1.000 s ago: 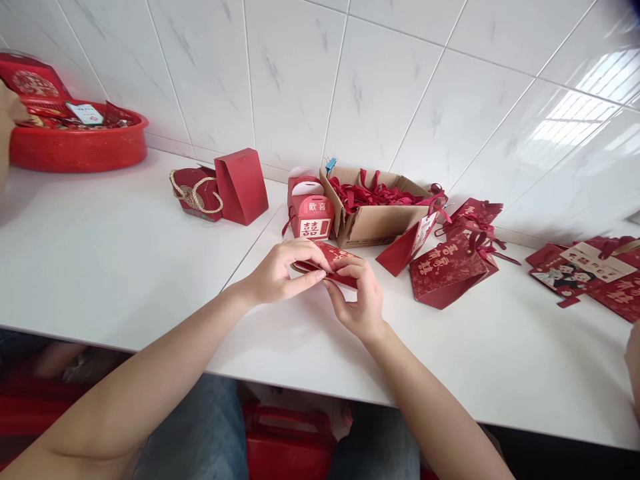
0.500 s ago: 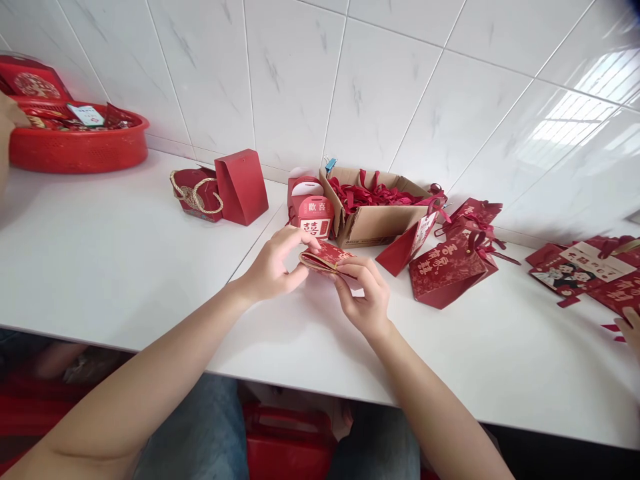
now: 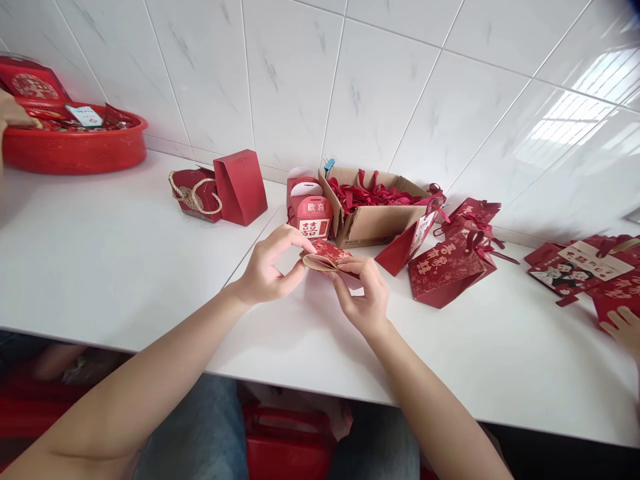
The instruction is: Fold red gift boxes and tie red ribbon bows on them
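A small folded red paper bag (image 3: 329, 257) with gold print is held just above the white table (image 3: 100, 253), in front of me. My left hand (image 3: 267, 267) pinches its left end with curled fingers. My right hand (image 3: 363, 297) grips its right side from below, thumb on top. The bag's left mouth is slightly spread, showing a pale inside.
Behind stand a cardboard box of red ribbons (image 3: 375, 203), a small red printed box (image 3: 313, 217), a plain red bag (image 3: 240, 187) and a rope-handled one (image 3: 193, 193). More red bags (image 3: 450, 263) lie right. A red basket (image 3: 75, 140) sits far left. Other people's hands show at left (image 3: 13, 113) and right (image 3: 623, 327).
I lifted the folded bag slightly and began spreading its left end; my left fingers shifted to its edge. The hand at the right edge reached further in onto a red bag.
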{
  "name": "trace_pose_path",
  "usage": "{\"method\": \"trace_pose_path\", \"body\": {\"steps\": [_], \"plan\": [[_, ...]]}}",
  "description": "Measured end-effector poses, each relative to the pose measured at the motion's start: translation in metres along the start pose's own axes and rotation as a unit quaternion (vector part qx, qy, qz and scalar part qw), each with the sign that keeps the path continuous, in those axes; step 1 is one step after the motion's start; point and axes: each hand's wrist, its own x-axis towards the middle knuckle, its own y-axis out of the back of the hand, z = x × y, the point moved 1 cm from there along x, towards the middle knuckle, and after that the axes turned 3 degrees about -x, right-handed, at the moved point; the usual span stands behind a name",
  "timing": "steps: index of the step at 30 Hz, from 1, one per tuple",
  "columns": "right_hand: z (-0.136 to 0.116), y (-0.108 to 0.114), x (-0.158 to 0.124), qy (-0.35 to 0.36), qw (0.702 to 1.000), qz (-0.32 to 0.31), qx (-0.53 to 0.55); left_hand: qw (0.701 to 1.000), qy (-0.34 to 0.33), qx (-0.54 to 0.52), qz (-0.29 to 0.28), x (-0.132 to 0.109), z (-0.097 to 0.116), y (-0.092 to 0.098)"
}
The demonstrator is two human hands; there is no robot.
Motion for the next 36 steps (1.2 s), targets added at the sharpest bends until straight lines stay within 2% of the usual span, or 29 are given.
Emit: {"method": "trace_pose_path", "body": {"steps": [8, 12, 17, 22, 25, 28, 32, 36], "plan": [[-0.001, -0.002, -0.002, 0.005, 1.0, -0.031, -0.001, 0.993, -0.072, -0.093, -0.023, 0.004, 0.011, -0.002], [-0.002, -0.003, -0.003, -0.002, 0.999, -0.035, -0.002, 0.989, -0.066, -0.119, -0.062, 0.005, 0.018, -0.004], [-0.003, -0.002, -0.001, -0.012, 0.999, -0.038, 0.003, 0.99, -0.05, -0.09, -0.1, 0.003, 0.021, -0.004], [-0.002, -0.001, -0.002, -0.006, 0.999, -0.04, 0.004, 0.996, -0.036, 0.009, -0.079, 0.002, 0.015, -0.004], [-0.002, -0.001, -0.002, 0.0, 0.999, -0.041, 0.005, 0.994, -0.013, 0.048, -0.092, 0.001, 0.01, -0.006], [-0.003, -0.002, -0.002, 0.009, 0.999, -0.039, 0.007, 0.992, 0.003, 0.052, -0.113, -0.002, 0.006, -0.008], [-0.003, -0.001, -0.002, 0.017, 0.999, -0.035, 0.01, 0.994, -0.001, 0.02, -0.108, -0.003, 0.004, -0.009], [-0.002, -0.001, -0.004, -0.011, 0.999, -0.038, 0.009, 0.993, -0.005, 0.0, -0.118, -0.003, 0.003, -0.008]]}}
